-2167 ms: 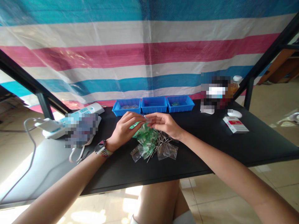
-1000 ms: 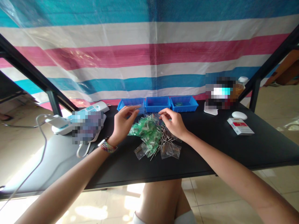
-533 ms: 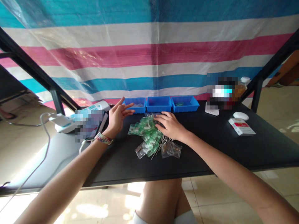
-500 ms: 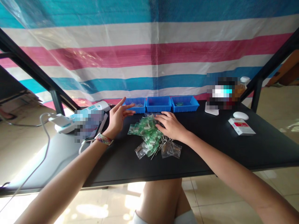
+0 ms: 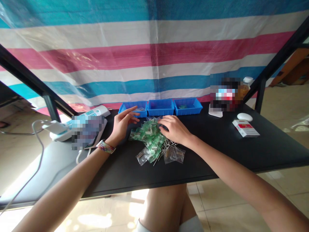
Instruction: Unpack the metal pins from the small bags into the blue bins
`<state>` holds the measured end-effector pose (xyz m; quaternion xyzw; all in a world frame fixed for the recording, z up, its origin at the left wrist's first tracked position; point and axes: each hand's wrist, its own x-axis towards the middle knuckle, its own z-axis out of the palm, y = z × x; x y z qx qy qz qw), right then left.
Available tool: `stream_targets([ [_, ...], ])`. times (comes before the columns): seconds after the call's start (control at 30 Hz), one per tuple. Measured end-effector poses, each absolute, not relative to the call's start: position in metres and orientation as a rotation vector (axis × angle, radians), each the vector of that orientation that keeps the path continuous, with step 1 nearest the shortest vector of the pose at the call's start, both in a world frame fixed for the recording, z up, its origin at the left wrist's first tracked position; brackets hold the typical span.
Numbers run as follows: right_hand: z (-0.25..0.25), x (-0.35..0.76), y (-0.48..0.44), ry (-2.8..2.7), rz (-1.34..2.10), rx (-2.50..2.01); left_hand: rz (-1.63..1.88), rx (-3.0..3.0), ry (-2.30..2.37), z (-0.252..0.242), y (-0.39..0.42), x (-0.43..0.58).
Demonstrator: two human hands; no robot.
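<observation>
A heap of small green-tinted plastic bags (image 5: pixel 153 137) lies mid-table. Clear bags with small metal pins (image 5: pixel 175 154) and loose thin metal rods (image 5: pixel 166 146) are at its near right side. My right hand (image 5: pixel 175 129) reaches over the heap's right side, fingers curled and thumb apart from them. Its fingertips are at a clear bag (image 5: pixel 154 119) on the far edge; whether they grip it is unclear. My left hand (image 5: pixel 122 125) hovers left of the heap, fingers stretched out and holding nothing, in front of the left blue bin (image 5: pixel 142 113).
Behind the heap stand a middle blue bin (image 5: pixel 161 111) and a right blue bin (image 5: pixel 190 111). A power strip (image 5: pixel 101 112) with a plugged charger and cable sits at left. To the right are a small box (image 5: pixel 246 129), a white mouse-shaped object (image 5: pixel 244 117) and a bottle (image 5: pixel 247 82).
My right hand's fingers have drawn closer together at the heap. My left hand's fingers have lowered slightly. The whole view has shifted a little; the heap looks the same.
</observation>
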<state>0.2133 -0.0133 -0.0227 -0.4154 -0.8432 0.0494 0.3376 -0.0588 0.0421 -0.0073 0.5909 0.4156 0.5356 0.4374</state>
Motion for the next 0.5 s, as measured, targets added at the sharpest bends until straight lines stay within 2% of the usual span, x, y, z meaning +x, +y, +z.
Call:
stream_targets([
  [0.17,-0.014,0.211,-0.016,-1.887,0.415,-1.000,1.351,1.905,1.063,-0.008,0.035,-0.057],
  [0.37,-0.003,0.208,-0.022,-1.501,1.254,-0.774,1.260,2.693,0.822,0.000,0.018,-0.046],
  [0.5,-0.004,0.204,-0.023,-1.441,1.409,-0.676,1.368,2.712,0.719,0.006,0.009,-0.040],
])
